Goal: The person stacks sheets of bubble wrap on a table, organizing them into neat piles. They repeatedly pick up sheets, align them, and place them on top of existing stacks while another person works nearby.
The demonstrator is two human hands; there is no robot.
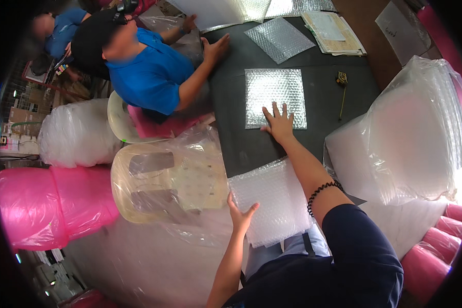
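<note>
My right hand (pixel 280 123) lies with fingers spread on the near edge of a square silvery bubble-wrap sheet (pixel 273 90), which rests flat on the dark tabletop (pixel 231 118). Closer to me, my left hand (pixel 241 214) grips the left edge of a stack of clear bubble-wrap sheets (pixel 277 200), thumb on top and the other fingers partly hidden at its side. That stack lies between my body and the table's near edge. Farther off, another bubble-wrap sheet (pixel 280 40) sits askew on the table.
A tape measure (pixel 341 78) lies partly drawn out at the right. Papers (pixel 333 33) are stacked at the far right corner. A co-worker in a blue shirt (pixel 149 72) sits at the left side. Plastic-covered chairs (pixel 138 179) stand left; a large wrapped bundle (pixel 395 133) stands right.
</note>
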